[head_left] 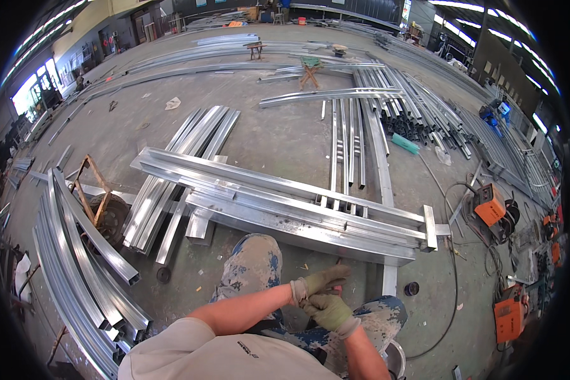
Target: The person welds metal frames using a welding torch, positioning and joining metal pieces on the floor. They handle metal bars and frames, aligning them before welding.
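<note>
the floor point(272, 136) carries everything. toward its far right corner lies a heap of tubes point(418, 101), too many to count; by its left edge run long rails point(73, 266), at least four. nearer its middle, just ahead of the two knees point(253, 263), lie the beams point(297, 233), at least three side by side, resting across other metal. they look stiff and likely heavy at full length, hard to dent, slick on the faces and perhaps sharp at the cut ends; best taken from beneath, well apart on either side of the middle. one short bar point(429, 228) crosses their right end. two stools point(310, 66) stand farther off, and two orange boxes point(489, 204) toward the right edge. the gloved left hand point(326, 278) reaches out, fingers fairly straight; the gloved right hand point(329, 310) curls against it. whether either grips the small reddish thing point(337, 290) beside them, i cannot tell. two dark rings point(411, 289) lie well apart.
</note>
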Available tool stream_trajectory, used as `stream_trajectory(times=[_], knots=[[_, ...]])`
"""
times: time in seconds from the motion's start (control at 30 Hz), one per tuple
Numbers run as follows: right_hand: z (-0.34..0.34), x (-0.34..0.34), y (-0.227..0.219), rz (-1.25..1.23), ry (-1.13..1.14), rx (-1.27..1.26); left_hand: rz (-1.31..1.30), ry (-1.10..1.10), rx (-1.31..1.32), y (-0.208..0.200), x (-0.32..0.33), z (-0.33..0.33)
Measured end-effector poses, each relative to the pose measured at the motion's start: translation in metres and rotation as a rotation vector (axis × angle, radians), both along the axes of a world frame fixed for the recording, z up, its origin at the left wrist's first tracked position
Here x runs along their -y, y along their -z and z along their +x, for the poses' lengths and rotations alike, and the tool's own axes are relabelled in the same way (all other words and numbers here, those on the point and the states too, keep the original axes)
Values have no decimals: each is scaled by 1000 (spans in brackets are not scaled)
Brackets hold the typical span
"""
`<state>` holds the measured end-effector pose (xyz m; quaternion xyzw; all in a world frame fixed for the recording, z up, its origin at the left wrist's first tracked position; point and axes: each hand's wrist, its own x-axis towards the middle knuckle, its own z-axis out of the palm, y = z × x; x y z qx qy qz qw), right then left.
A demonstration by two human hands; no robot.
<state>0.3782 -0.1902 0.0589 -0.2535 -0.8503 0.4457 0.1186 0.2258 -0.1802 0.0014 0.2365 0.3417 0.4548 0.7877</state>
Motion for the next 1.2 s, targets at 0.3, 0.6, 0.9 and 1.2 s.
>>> stream_trajectory(times=[0.3,0.6,0.9,1.2], knots=[[4,-11,-4,31,48,-17,-88,-40,-111,-17,-29,14],[-4,0,8,-28,37,-47,-70,8,-203,-2,-19,2],[-8,-1,24,-183,181,128,165,-359,-394,-12,-23,-19],[-14,6,25,-310,254,-51,129,-625,-406,-12,-32,-41]])
